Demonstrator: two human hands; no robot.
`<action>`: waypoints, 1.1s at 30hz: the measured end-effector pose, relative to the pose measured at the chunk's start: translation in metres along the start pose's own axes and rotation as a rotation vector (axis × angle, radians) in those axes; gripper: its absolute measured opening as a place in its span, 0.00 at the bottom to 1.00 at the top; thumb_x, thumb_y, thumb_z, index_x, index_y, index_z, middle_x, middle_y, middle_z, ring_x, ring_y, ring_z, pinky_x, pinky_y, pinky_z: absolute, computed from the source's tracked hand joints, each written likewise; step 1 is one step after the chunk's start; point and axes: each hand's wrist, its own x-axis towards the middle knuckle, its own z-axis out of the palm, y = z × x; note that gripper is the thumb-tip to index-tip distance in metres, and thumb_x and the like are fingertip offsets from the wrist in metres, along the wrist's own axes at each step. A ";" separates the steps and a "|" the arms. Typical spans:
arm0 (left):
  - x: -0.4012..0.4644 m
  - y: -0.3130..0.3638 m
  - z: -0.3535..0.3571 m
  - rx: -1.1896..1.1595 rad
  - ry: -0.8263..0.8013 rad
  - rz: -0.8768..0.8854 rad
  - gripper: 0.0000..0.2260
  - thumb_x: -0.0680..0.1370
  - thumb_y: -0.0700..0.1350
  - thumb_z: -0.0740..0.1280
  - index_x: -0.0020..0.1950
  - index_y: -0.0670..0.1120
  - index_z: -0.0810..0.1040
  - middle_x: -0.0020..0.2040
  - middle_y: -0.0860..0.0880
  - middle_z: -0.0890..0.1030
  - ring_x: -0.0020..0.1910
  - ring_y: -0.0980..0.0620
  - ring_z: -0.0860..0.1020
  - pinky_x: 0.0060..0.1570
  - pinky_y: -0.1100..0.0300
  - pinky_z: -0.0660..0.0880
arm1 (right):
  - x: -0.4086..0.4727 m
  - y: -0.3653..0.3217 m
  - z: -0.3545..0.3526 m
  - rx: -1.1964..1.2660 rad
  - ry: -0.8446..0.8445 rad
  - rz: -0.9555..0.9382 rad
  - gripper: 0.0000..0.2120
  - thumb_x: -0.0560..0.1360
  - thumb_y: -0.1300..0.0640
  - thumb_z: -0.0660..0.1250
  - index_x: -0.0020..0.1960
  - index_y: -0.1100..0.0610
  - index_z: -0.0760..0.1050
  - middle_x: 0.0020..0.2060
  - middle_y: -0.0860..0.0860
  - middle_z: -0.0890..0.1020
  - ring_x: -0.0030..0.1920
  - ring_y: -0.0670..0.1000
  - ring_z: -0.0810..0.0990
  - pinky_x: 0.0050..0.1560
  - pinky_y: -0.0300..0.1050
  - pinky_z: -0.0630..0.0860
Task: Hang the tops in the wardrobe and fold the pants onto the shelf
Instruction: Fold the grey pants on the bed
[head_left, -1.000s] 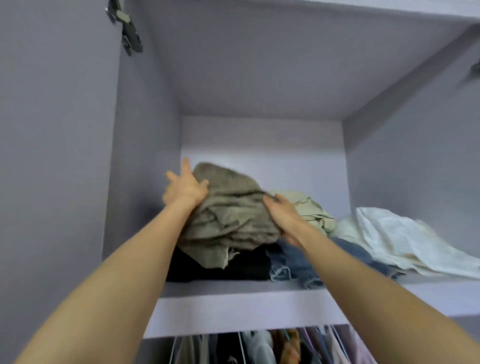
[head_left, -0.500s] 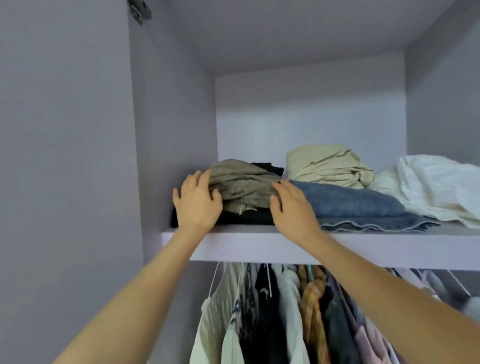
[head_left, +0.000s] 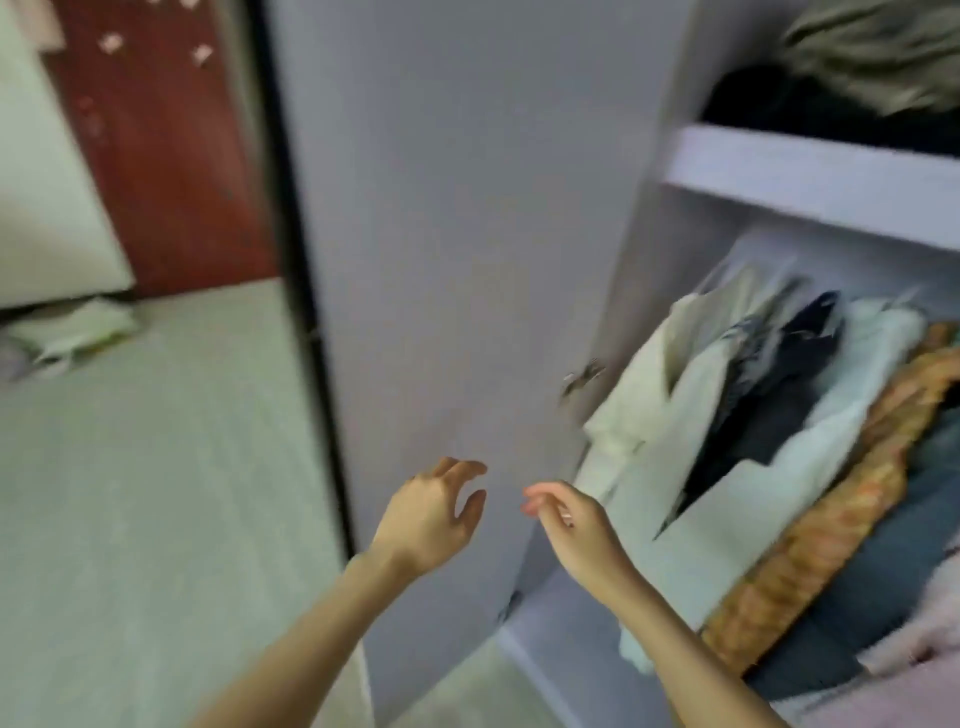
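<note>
- Two hands, both empty with fingers loosely spread: left hand (head_left: 434, 514), right hand (head_left: 571, 525), low in front of the open wardrobe door (head_left: 457, 234).
- One shelf (head_left: 810, 171), upper right: a black garment (head_left: 810, 117) with olive pants (head_left: 872, 47) on top.
- One hanging space below: tops (head_left: 779, 441) in white, dark, orange and blue; blur prevents an exact count.
- Pale floor (head_left: 156, 493); red door (head_left: 166, 156) far left.

Soft, even indoor light — heavy motion blur throughout, seemingly strongest toward the frame's edges.
</note>
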 end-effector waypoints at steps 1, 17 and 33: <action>-0.042 -0.034 -0.003 0.023 -0.056 -0.107 0.16 0.79 0.48 0.61 0.67 0.50 0.72 0.64 0.51 0.75 0.60 0.49 0.76 0.58 0.60 0.69 | -0.010 -0.001 0.045 -0.008 -0.133 0.011 0.10 0.78 0.64 0.58 0.52 0.57 0.78 0.42 0.48 0.81 0.49 0.52 0.81 0.52 0.42 0.73; -0.400 -0.324 -0.188 -0.026 0.515 -1.281 0.15 0.78 0.44 0.63 0.64 0.44 0.75 0.61 0.44 0.77 0.57 0.45 0.77 0.57 0.55 0.72 | -0.078 -0.200 0.513 -0.214 -1.149 -0.252 0.13 0.79 0.58 0.55 0.57 0.59 0.77 0.49 0.56 0.83 0.51 0.55 0.80 0.57 0.49 0.74; -0.483 -0.460 -0.318 0.183 1.148 -1.794 0.13 0.77 0.41 0.64 0.61 0.42 0.77 0.59 0.43 0.79 0.58 0.45 0.76 0.60 0.54 0.70 | -0.072 -0.398 0.786 -0.203 -1.684 -0.709 0.13 0.79 0.62 0.55 0.55 0.61 0.76 0.49 0.58 0.82 0.41 0.46 0.76 0.48 0.41 0.74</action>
